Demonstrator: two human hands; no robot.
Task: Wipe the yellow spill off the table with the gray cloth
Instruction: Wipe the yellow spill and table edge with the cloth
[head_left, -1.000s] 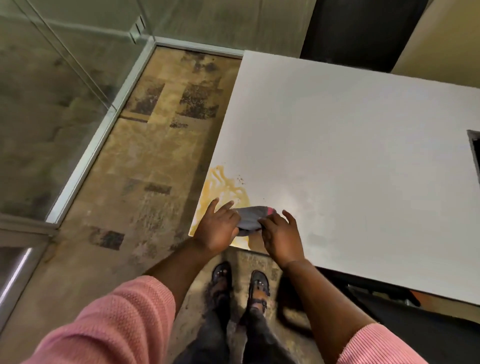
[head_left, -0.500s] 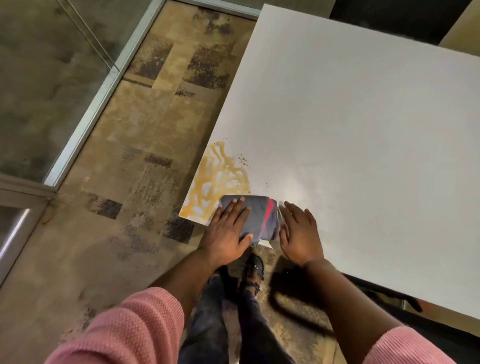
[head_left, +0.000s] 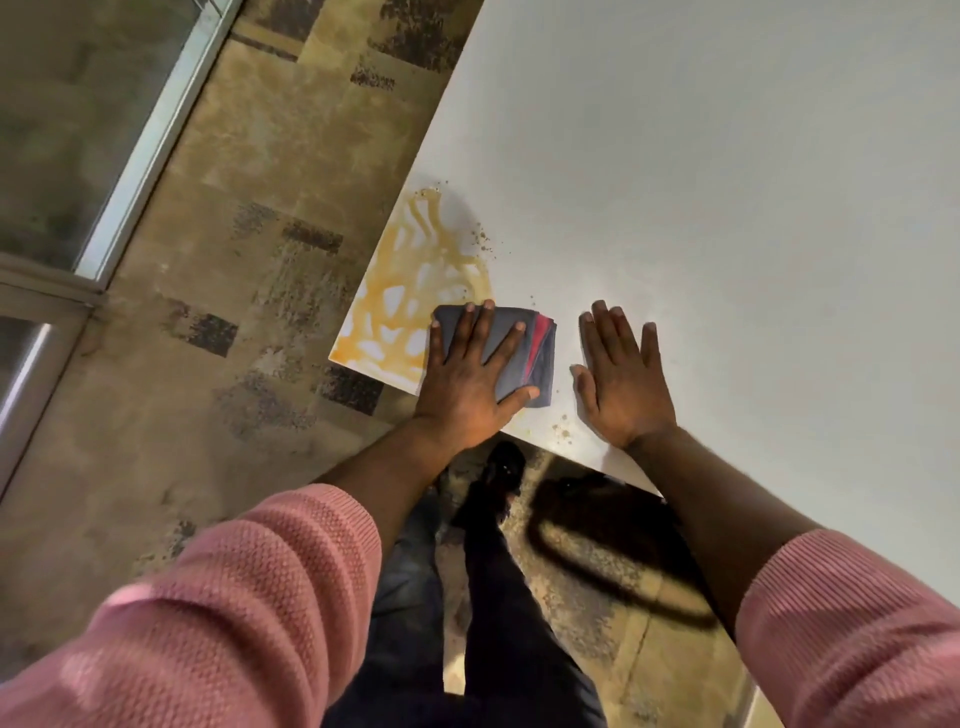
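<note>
A yellow spill (head_left: 410, 291) streaks the near left corner of the white table (head_left: 701, 208). A folded gray cloth (head_left: 535, 345) with a red edge lies flat at the spill's right border. My left hand (head_left: 470, 376) presses flat on the cloth with fingers spread, covering most of it. My right hand (head_left: 621, 376) lies palm down on the bare tabletop just right of the cloth, not touching it.
Small brown crumbs (head_left: 562, 430) dot the table near its front edge and beside the spill. The table's left edge drops to a patterned tan floor (head_left: 234, 291). A glass wall with a metal frame (head_left: 150, 140) stands at the left. My feet (head_left: 501, 470) are below the table edge.
The cloth went from bunched between both hands to flat on the table under my left palm. My right hand let go and moved right onto the bare table.
</note>
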